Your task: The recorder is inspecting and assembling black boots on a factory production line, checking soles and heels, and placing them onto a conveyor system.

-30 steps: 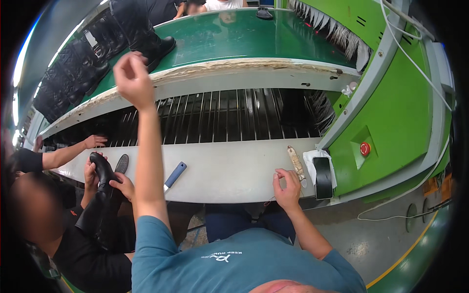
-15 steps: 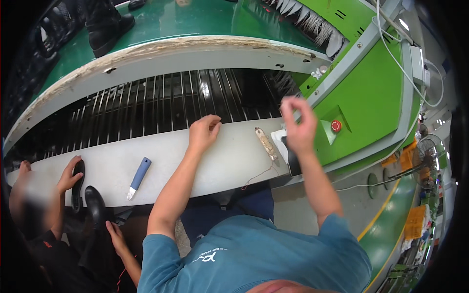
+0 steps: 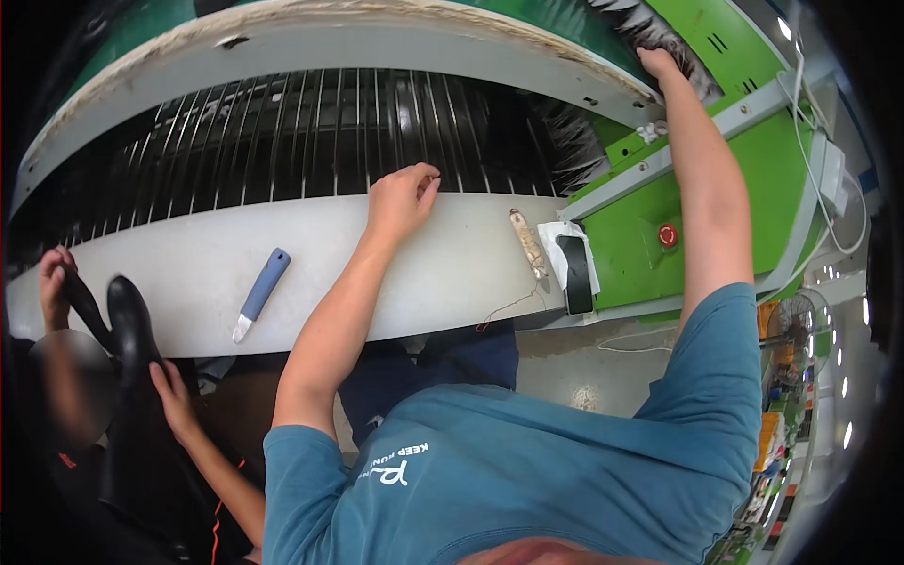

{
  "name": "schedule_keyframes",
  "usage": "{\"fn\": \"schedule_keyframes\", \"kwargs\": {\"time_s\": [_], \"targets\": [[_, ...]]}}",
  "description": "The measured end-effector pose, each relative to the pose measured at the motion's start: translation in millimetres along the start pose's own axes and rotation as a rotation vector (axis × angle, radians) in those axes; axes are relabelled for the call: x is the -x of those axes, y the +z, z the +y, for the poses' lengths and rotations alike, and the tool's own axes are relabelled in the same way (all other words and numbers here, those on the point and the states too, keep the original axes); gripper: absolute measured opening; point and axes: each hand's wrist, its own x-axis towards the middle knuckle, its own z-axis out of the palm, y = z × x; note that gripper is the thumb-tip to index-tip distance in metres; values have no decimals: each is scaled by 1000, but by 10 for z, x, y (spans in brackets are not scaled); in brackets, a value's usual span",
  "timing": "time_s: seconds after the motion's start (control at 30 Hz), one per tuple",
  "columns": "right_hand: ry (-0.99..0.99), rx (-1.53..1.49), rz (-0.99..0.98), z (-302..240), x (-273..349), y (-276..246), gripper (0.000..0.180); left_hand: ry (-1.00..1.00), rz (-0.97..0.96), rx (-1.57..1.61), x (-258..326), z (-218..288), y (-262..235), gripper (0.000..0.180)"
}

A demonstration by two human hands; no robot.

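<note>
My left hand rests at the far edge of the white board, beside the metal rods. It holds nothing; its fingers curl loosely, with the thumb apart. My right arm stretches far forward over the green machine, and my right hand is at the black-and-white bristle strip. Its fingers are mostly hidden, so I cannot tell what it touches or holds. A blue-handled blade tool lies left of my left forearm. Right of my left hand lies a slim, pale-wrapped tool with a thin red thread.
A black phone lies on white paper at the board's right end. The green panel carries a red button. Dark metal rods span the gap behind the board. At left, a co-worker's hands hold a black boot and a sole.
My right hand has moved from above the phone forward to the bristles. The phone is now uncovered. My left hand stays near the board's far edge. The co-worker has brought sole and boot together.
</note>
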Motion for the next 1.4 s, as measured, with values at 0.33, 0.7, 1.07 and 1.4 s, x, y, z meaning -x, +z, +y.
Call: {"fn": "schedule_keyframes", "kwargs": {"time_s": [0.33, 0.7, 1.07, 1.4], "targets": [[-76, -1763, 269, -1079, 1051, -258, 39, -16, 44, -11, -31, -73, -120, 15], [-673, -1775, -505, -1423, 3643, -686, 48, -111, 23, 531, -108, -415, -196, 45], [-578, -482, -287, -1428, 3164, 1820, 76, -391, -296, 523, -64, -176, -180, 41], [-631, 34, -378, -1205, 2863, 2262, 88, -303, -50, -20, -109, -182, -296, 38]]}}
